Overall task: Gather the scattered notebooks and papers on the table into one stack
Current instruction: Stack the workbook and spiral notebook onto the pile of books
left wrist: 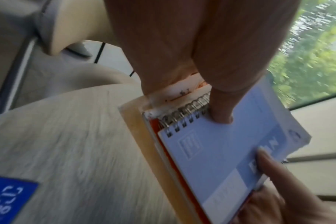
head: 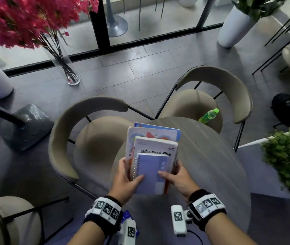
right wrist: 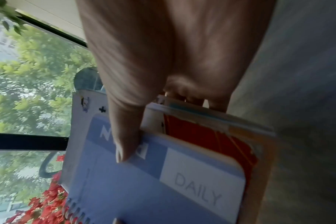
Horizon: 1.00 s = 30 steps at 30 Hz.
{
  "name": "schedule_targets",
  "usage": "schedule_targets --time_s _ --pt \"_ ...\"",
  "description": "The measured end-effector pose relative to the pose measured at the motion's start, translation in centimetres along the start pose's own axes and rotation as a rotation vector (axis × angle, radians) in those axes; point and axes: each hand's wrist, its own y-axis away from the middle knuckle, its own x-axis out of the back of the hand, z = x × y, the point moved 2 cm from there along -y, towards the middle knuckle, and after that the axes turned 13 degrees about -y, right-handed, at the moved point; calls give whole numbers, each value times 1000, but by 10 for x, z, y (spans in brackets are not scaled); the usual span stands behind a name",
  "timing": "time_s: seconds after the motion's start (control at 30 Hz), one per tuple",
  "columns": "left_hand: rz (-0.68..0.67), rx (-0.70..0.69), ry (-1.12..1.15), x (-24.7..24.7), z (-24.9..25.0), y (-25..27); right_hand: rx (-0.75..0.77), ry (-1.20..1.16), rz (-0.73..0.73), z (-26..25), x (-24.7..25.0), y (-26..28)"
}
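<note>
A stack of notebooks and books [head: 151, 152] is held tilted above the round grey table [head: 211, 165]. A lilac spiral notebook [head: 149, 174] lies on top, over a white book [head: 155, 145] and larger colourful books. My left hand [head: 128, 177] grips the stack's left edge, thumb on the lilac cover [left wrist: 217, 153] beside the spiral rings. My right hand [head: 174, 177] grips the right edge, thumb on the cover [right wrist: 163, 189], fingers curled underneath. Orange and red covers [right wrist: 201, 134] show below the lilac one.
A green bottle [head: 208, 116] lies at the table's far edge. Two beige chairs [head: 91, 138] stand behind the table. A blue card [left wrist: 10, 200] lies on the table near me. A bush [head: 289, 160] is on the right, a vase of pink flowers [head: 64, 68] on the floor at left.
</note>
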Motion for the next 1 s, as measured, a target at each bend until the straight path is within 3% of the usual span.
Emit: schedule_targets --time_s 0.13,0.37,0.6,0.87,1.0 --pt "-44 -122 -114 -31 9 9 136 130 11 -25 36 30" --pt "59 -309 -318 -95 8 32 274 393 181 -22 106 76" --pt "51 -330 -447 -138 -11 49 299 357 188 -2 150 96" --pt "14 -269 -548 -147 -25 48 260 441 122 2 155 78" --pt "-8 -232 -521 -148 -19 39 227 305 155 13 154 69"
